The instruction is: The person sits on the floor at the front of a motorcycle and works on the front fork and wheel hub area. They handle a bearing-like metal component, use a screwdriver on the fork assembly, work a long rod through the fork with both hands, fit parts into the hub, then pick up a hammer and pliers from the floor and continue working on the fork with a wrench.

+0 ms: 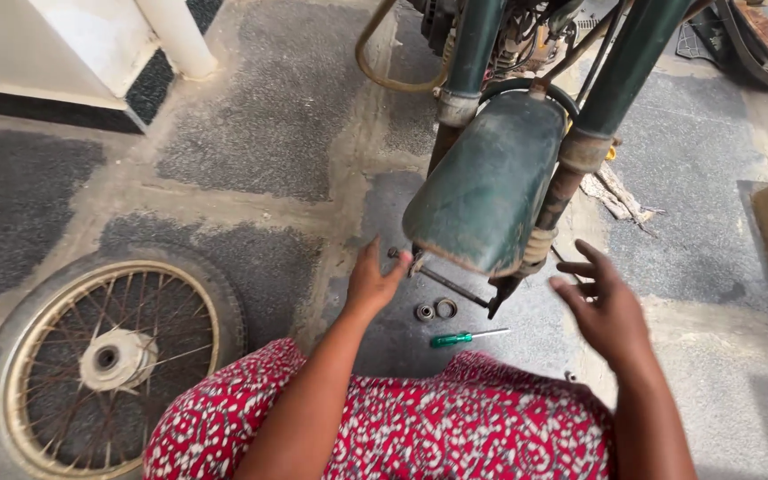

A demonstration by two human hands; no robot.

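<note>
Left hand [373, 283] open, fingertips at the axle rod's [449, 284] left end under the green front mudguard [488, 187]. Rod runs left-right between the fork legs. Right hand [609, 307] open, empty, just right of it. Screwdriver [466, 337] and two bearing rings [436, 310] on floor nearby; removed wheel [100, 356] far left.

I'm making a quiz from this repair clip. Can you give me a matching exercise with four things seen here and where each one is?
Things:
1. spoked wheel
2. green-handled screwdriver
3. left hand
4. green mudguard

Places:
A. between the two fork legs
B. flat on the floor at far left
C. at the left end of the axle rod
D. on the floor just in front of the red patterned garment

Pairs: 1-B, 2-D, 3-C, 4-A
</note>
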